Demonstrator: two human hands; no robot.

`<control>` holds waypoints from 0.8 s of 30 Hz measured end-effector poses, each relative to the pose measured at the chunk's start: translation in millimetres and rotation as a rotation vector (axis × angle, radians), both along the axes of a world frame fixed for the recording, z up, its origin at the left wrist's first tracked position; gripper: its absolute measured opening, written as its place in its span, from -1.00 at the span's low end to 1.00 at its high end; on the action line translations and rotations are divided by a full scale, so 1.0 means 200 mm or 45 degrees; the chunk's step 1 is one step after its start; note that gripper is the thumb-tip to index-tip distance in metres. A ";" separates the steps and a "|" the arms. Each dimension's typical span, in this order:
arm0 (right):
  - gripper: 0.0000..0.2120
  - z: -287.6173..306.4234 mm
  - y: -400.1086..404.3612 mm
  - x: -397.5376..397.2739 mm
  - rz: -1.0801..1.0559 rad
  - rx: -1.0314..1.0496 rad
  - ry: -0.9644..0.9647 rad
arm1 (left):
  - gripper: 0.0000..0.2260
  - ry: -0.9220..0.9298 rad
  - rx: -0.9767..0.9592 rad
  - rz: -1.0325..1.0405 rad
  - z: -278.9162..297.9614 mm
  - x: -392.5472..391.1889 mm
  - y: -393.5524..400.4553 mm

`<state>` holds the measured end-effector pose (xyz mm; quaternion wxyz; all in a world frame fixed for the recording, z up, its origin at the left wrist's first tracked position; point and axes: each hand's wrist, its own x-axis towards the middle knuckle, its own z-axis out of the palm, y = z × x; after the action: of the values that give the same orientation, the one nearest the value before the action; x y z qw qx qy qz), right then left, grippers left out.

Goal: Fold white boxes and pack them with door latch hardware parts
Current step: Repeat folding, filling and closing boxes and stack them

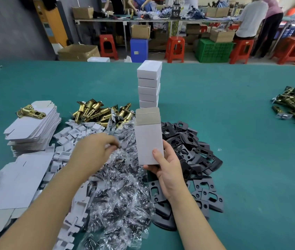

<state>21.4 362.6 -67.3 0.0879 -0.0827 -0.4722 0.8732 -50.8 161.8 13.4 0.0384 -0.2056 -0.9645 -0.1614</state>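
My right hand (168, 170) grips the upright white cardboard box (148, 139) at its base, flap open | thin, light, crushable; hold edges gently | left hand (96, 150) pinches a slippery clear plastic screw packet (115, 146) above the tabletop (251, 159)

Bare green table (251, 159) lies open at three o'clock. Piled parts (118, 177) crowd nine o'clock; stacked boxes (149, 83) block twelve.

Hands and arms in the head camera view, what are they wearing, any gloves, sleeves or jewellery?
Both are bare. The left hand and right hand wear no gloves, and no rings, watch or wristband show. Both forearms are uncovered all the way to the bottom edge of the view, so no sleeve is visible.
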 end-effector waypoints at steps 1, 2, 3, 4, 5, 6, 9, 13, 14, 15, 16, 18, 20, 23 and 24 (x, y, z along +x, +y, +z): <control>-0.67 0.00 0.00 0.00 0.003 0.028 0.005 | -0.89 0.052 0.150 0.027 0.05 -0.01 -0.01; -0.64 0.01 0.00 0.00 0.011 0.057 0.007 | -0.88 0.126 0.310 0.026 0.12 -0.01 -0.02; -0.59 0.01 -0.01 0.00 0.023 0.084 0.011 | -0.87 0.208 0.465 0.000 0.18 -0.01 -0.01; -0.56 0.01 -0.01 0.01 0.039 0.104 0.017 | -0.87 0.276 0.591 -0.037 0.25 -0.01 0.00; -0.54 0.01 -0.01 0.01 0.055 0.117 0.025 | -0.87 0.323 0.661 -0.075 0.31 -0.01 0.03; -0.53 0.01 -0.01 0.01 0.068 0.127 0.035 | -0.88 0.346 0.667 -0.106 0.36 -0.01 0.06; -0.55 0.02 -0.02 0.02 0.096 0.144 0.050 | -0.91 0.297 0.452 -0.153 0.41 -0.03 0.18; -0.56 0.02 -0.02 0.02 0.103 0.135 0.060 | -0.87 0.203 0.062 -0.110 0.41 -0.03 0.28; -0.56 0.02 -0.01 0.02 0.103 0.132 0.059 | -0.85 0.197 0.004 -0.105 0.40 -0.02 0.30; -0.56 0.02 -0.01 0.02 0.102 0.127 0.058 | -0.84 0.189 -0.046 -0.102 0.40 -0.02 0.31; -0.55 0.02 -0.01 0.02 0.102 0.122 0.056 | -0.82 0.177 -0.088 -0.100 0.39 -0.01 0.33; -0.54 0.03 -0.02 0.02 0.106 0.113 0.056 | -0.79 0.120 -0.141 -0.105 0.39 -0.02 0.33; -0.54 0.03 -0.02 0.02 0.108 0.102 0.057 | -0.77 0.048 -0.136 -0.150 0.39 -0.03 0.33; -0.55 0.04 -0.01 0.02 0.105 0.059 0.057 | -0.77 0.015 0.007 -0.220 0.39 -0.02 0.29; -0.56 0.04 -0.01 0.02 0.103 0.038 0.060 | -0.78 0.042 0.092 -0.239 0.38 -0.02 0.28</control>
<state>25.2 360.8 -59.4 0.0648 -0.0415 -0.4860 0.8706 -55.4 218.4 90.2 0.0465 -0.2963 -0.9337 -0.1957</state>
